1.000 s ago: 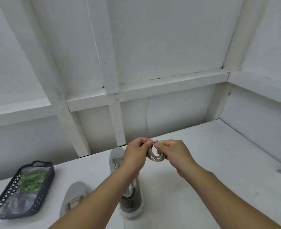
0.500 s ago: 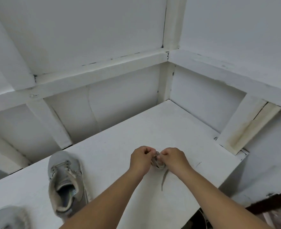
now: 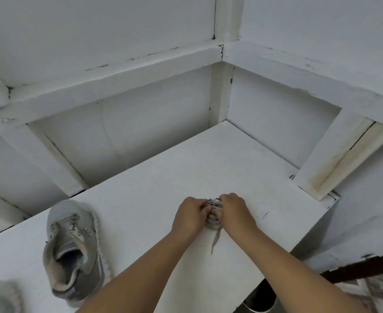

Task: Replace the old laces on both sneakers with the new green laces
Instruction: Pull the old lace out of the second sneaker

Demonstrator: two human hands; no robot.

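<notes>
Both hands had come lower, the left hand (image 3: 189, 214) and right hand (image 3: 235, 212) curling fingers around the bundled grey old lace (image 3: 213, 219) against the white table (image 3: 152, 199); its loose end trailed below the fingers, the grey laceless sneaker (image 3: 73, 251) well left.

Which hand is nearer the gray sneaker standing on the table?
Left. The left hand grips the old lace bundle to the right of the sneaker; the right hand grips the bundle's far side.

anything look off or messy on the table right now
Little stands out. The grey sneaker has no lace, its tongue flopped open. Both hands, left hand and right hand, hold the bundled old lace; one loose end trails on the table.
</notes>
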